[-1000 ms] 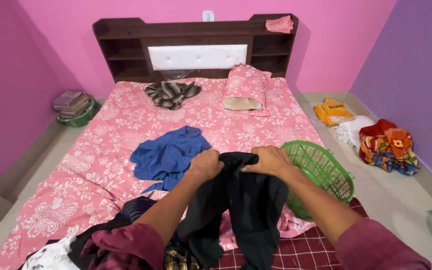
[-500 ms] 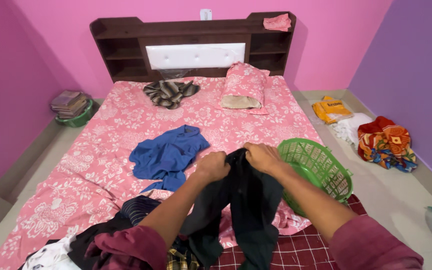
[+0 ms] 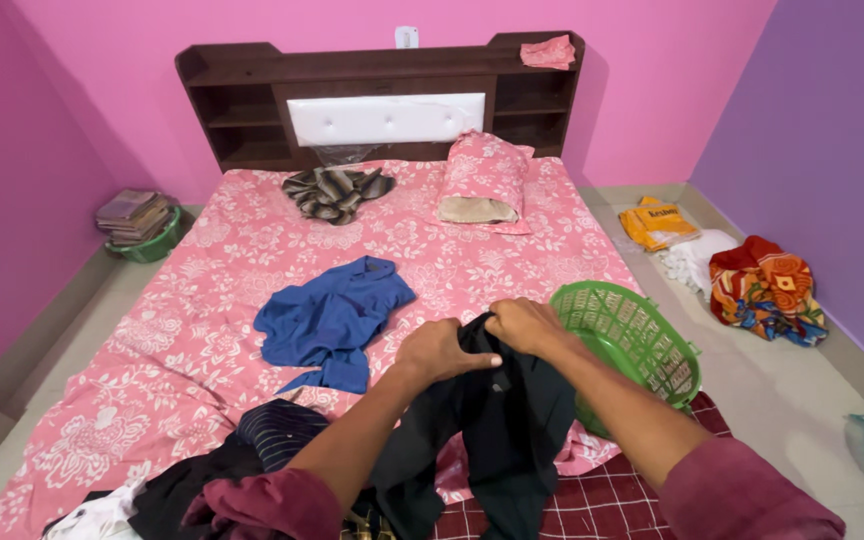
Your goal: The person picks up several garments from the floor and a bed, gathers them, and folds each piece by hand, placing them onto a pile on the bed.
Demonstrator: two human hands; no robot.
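A: Both fists clenched on the black garment [image 3: 497,420] — left hand [image 3: 439,349] and right hand [image 3: 522,324] bunching its top edge, cloth hanging over the bed's foot.

B: Green basket [image 3: 632,340] just right; blue shirt [image 3: 332,315] beyond, pillow [image 3: 482,180] farthest.
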